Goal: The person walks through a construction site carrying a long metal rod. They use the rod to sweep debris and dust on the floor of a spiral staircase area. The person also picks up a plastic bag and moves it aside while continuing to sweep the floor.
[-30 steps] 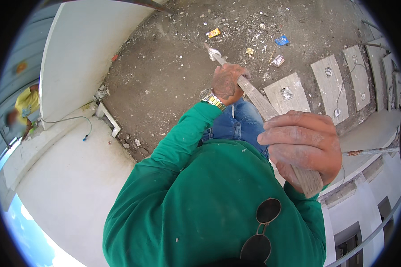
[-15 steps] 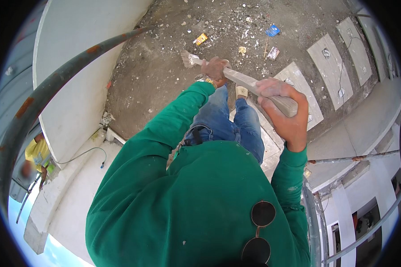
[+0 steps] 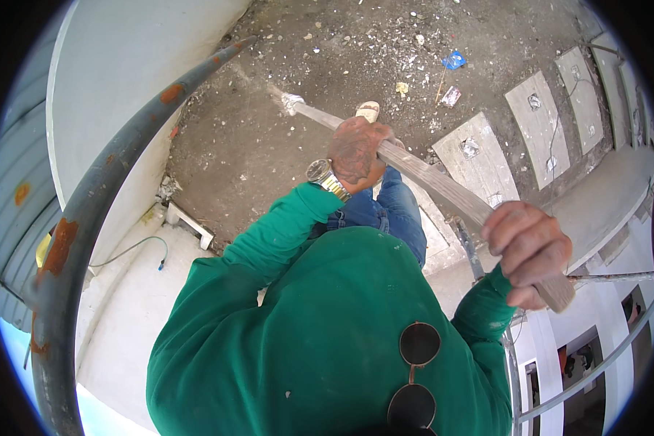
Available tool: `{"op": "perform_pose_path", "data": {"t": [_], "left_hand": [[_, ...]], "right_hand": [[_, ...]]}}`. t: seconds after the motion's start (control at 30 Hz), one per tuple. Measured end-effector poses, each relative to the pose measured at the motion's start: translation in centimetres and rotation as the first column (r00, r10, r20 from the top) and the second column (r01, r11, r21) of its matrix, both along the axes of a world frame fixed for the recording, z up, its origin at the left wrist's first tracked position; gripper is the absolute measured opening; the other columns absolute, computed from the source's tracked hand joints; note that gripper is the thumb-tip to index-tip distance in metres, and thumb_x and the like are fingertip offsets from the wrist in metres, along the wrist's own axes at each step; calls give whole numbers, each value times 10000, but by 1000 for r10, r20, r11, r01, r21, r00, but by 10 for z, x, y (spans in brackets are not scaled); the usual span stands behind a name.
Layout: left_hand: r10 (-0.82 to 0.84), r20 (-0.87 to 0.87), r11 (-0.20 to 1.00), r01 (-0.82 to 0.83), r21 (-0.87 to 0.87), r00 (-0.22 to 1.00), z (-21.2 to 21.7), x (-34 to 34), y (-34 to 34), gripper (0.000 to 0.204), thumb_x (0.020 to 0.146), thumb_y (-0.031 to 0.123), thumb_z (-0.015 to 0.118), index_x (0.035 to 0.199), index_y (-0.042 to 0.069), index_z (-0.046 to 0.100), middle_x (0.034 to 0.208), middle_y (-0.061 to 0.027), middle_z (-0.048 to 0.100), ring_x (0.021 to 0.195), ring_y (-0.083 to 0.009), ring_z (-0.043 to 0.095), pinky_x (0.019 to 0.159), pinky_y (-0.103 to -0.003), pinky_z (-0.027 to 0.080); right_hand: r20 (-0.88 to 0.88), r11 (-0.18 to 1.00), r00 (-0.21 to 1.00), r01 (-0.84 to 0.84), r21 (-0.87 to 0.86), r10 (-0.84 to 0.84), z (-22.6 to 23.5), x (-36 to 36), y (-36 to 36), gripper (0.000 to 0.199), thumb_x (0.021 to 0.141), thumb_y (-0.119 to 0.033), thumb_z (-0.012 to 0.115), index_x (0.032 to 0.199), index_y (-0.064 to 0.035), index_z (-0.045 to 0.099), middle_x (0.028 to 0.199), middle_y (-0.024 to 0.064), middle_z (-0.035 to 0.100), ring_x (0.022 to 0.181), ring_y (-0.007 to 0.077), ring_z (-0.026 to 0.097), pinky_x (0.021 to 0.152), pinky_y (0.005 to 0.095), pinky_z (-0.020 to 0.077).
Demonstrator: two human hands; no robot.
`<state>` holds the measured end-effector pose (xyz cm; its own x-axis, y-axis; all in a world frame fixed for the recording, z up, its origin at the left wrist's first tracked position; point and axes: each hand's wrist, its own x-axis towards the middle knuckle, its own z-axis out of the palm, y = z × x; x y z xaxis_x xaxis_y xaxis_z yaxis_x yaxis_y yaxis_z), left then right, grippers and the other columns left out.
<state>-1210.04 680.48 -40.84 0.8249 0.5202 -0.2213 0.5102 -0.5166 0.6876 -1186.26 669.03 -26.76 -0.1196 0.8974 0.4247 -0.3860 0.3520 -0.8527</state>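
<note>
both hands wrapped tight round long wooden handle [image 3: 443,190]: left hand [image 3: 356,151] farther down for guidance, right hand [image 3: 529,251] near butt end for leverage; pale tool head [image 3: 291,102] angled toward rubble-strewn floor [image 3: 269,145].

Both hands grip a long wooden handle [image 3: 429,178] that slants across the view. The left hand [image 3: 357,151], with a metal wristwatch [image 3: 327,178] at its wrist, closes around the middle of it, and the right hand [image 3: 527,247] wraps its fingers [image 3: 505,221] near the butt end. The tool's pale head [image 3: 291,100] points at the rubble-strewn concrete floor [image 3: 269,145]. A rusty grey pipe [image 3: 102,211] curves past on the left. Sunglasses [image 3: 414,374] hang on the green sweatshirt [image 3: 320,341].
</note>
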Motion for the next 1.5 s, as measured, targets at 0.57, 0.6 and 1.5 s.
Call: {"op": "perform_pose_path", "data": {"t": [0.57, 0.6, 1.5], "left_hand": [[-27, 92, 998, 22, 51, 995, -135, 134, 57, 161, 738, 200, 683, 898, 205, 667, 1109, -65, 655, 1054, -325, 606, 891, -435, 492], [-44, 84, 999, 42, 25, 995, -130, 163, 57, 153, 737, 197, 682, 889, 208, 663, 1082, -54, 656, 1049, -318, 604, 890, -440, 487], [-10, -172, 991, -13, -135, 985, -145, 271, 245, 187, 787, 218, 640, 921, 95, 685, 958, -168, 688, 951, -373, 641, 819, -450, 507]], "right_hand": [[648, 749, 670, 623, -227, -362, 8, -3, 26, 176, 763, -24, 760, 756, -17, 584, 795, 90, 639, 847, 256, 631, 817, 389, 479], [707, 764, 624, 618, -186, -332, 19, 8, 29, 189, 753, -39, 770, 753, -21, 582, 793, 89, 640, 842, 265, 631, 821, 390, 474], [657, 822, 718, 504, -264, -229, -17, 289, 208, 403, 831, -274, 753, 1153, -61, 637, 1110, 117, 657, 1155, 294, 560, 984, 392, 450]]}}
